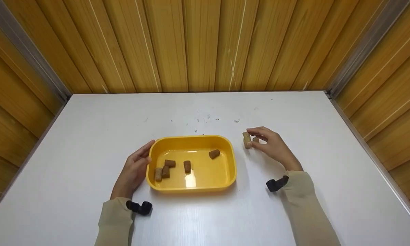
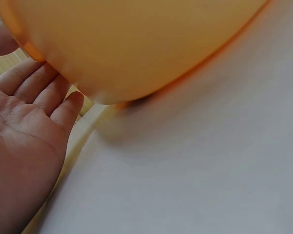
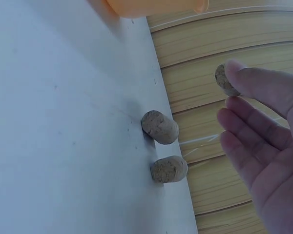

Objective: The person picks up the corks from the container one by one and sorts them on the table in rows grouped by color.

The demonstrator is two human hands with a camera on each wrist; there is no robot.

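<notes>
My left hand (image 1: 136, 167) holds the yellow tray (image 1: 191, 190) by its left side, thumb at the rim and fingers along the outer wall. In the left wrist view the tray wall (image 2: 136, 44) hides some of the fingertips. To the right of the tray, my right hand (image 1: 271, 145) pinches a cork (image 3: 224, 80) between thumb and fingertips. Below that hand, two light corks, one nearer the tray (image 3: 159, 127) and one beside it (image 3: 169, 169), stand on the white table. Several corks lie inside the tray, among them a darker one (image 1: 214, 154) at the right.
The white table (image 1: 122, 112) has small dark marks (image 1: 208, 117) behind the tray. Wood-patterned panels (image 1: 201, 44) rise along its back and sides. Each wrist wears a black camera, one on the left sleeve (image 1: 140, 207) and one on the right (image 1: 276, 183).
</notes>
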